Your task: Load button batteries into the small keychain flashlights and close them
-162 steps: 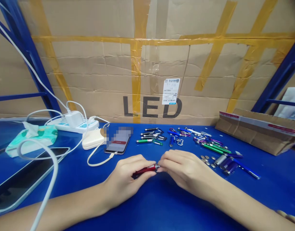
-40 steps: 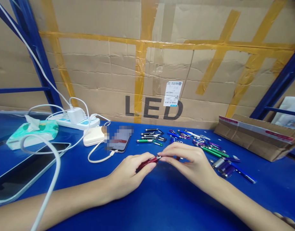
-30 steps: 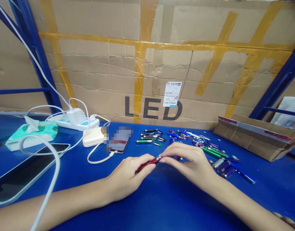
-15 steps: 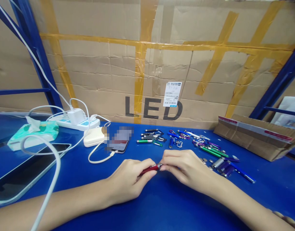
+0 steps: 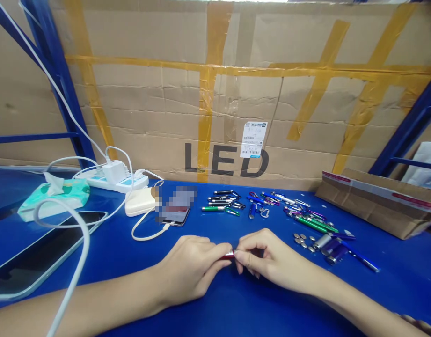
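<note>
Blue workbench (image 5: 257, 304), red penlight (image 5: 228, 254) between fingers (image 5: 248, 248)

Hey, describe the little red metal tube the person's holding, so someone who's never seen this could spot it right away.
On the blue workbench, below the cardboard wall printed LED, two hands meet near the middle. Between the left hand and the right hand sits the small red metal tube, mostly covered by fingers. Unlike the green and blue tubes lying further back, it is held.
</note>
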`<state>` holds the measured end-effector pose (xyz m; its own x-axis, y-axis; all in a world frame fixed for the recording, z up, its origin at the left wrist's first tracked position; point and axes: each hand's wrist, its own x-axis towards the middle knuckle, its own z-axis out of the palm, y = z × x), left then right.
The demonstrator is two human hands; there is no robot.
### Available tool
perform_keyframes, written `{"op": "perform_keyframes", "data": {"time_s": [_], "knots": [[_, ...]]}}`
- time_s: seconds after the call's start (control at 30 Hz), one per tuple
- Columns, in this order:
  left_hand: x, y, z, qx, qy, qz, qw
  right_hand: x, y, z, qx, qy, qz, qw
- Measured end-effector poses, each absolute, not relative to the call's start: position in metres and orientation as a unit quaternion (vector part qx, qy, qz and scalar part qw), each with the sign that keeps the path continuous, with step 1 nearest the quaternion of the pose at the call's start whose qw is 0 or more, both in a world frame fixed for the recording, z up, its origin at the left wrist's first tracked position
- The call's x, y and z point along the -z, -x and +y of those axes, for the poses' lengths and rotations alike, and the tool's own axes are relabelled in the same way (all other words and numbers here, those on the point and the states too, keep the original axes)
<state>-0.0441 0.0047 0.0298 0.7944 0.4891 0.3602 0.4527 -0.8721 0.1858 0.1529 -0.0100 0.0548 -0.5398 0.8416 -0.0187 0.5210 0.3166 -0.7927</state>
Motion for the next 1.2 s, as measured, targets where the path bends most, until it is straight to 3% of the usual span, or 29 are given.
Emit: {"op": "perform_keyframes", "data": {"time_s": [0.2,0.47,0.73,0.97,1.2], "knots": [[-0.0307,0.0415,0.0063,-0.179,-0.942,0.278,0.061,-0.0506,-0.1523,-0.0067,-0.449,0.445,-0.745,0.211],[-0.0321,0.0404,0.0066,-0.194,-0.915,0.336,0.109,-0.0529,-0.1539,-0.0028,-0.439,0.440,-0.751,0.224],[-0.0364,0.0396,0.0043,-0.208,-0.918,0.316,0.120,-0.0536,-0.1543,-0.0035,-0.327,0.461,-0.799,0.205],[-0.0336,0.0407,0.0093,-0.186,-0.923,0.297,0.157,-0.0499,-0.1526,-0.0042,-0.323,0.453,-0.810,0.188],[-0.0356,0.0399,0.0125,-0.195,-0.888,0.315,0.271,-0.0527,-0.1567,-0.0039,-0.263,0.431,-0.841,0.193]]}}
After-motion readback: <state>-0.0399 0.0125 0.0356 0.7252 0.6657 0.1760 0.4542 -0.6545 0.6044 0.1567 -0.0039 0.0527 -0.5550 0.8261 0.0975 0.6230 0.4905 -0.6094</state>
